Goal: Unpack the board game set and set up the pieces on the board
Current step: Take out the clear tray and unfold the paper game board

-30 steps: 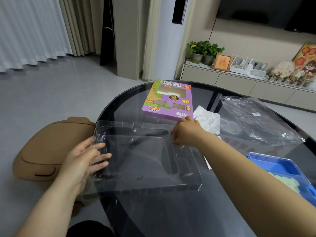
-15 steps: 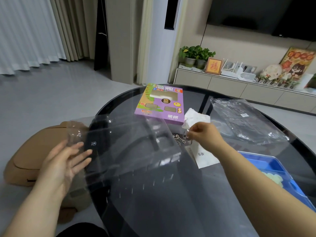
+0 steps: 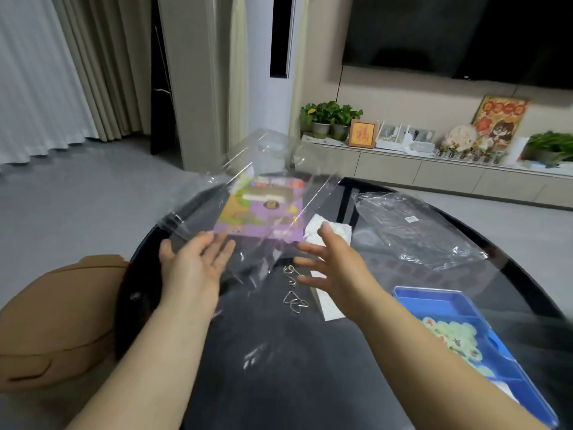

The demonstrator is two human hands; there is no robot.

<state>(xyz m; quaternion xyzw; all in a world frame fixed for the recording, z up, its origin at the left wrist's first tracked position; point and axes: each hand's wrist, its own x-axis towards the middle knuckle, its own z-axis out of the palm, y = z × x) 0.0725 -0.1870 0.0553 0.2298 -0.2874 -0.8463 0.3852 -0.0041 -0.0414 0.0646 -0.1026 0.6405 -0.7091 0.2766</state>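
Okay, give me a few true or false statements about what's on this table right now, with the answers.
1. The clear plastic tray insert is raised and tilted over the dark round glass table. True.
2. The right hand pinches the silver wire rings. False: its fingers are spread and hold nothing; the rings lie on the table.
3. The blue plastic tray holds pale green pieces. True.
4. The crumpled clear plastic bag lies on the floor. False: it lies on the table.

grey floor (image 3: 77, 197), pale curtains (image 3: 46, 72), wall television (image 3: 465, 32)
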